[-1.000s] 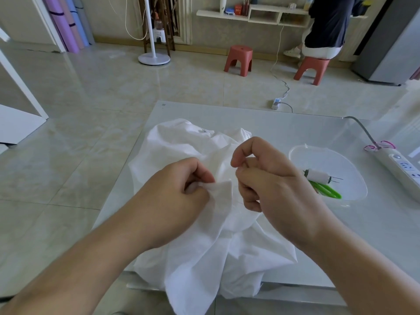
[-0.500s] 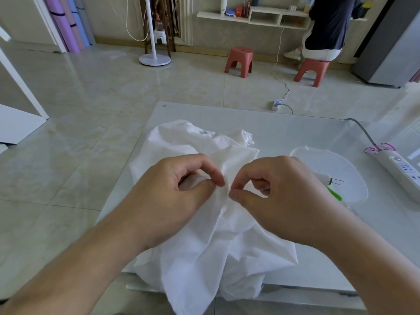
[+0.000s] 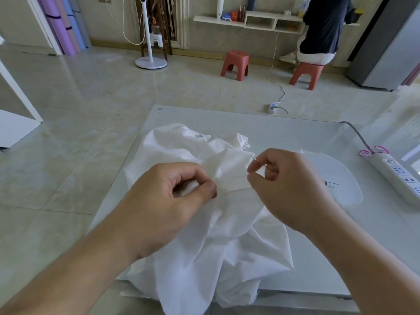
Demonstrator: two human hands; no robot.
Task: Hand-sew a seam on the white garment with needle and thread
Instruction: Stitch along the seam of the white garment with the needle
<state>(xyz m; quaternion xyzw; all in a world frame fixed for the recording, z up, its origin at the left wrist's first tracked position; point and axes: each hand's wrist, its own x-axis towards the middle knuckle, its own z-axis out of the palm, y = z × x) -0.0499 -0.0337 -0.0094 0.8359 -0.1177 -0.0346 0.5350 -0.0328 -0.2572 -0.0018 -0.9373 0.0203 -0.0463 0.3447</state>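
Since half a second ago the right hand [image 3: 288, 187] has drawn away toward 2 o'clock, and a needle [image 3: 261, 163] now shows pinched between its thumb and forefinger. Left hand [image 3: 175, 201] grips a fold of the white garment [image 3: 227, 235], heaped on the worktop [image 3: 318, 142] at centre. Thread is too fine to see. Risk, as I judge it: a hard tug could pucker the seam, or the needle could slip from its thread.
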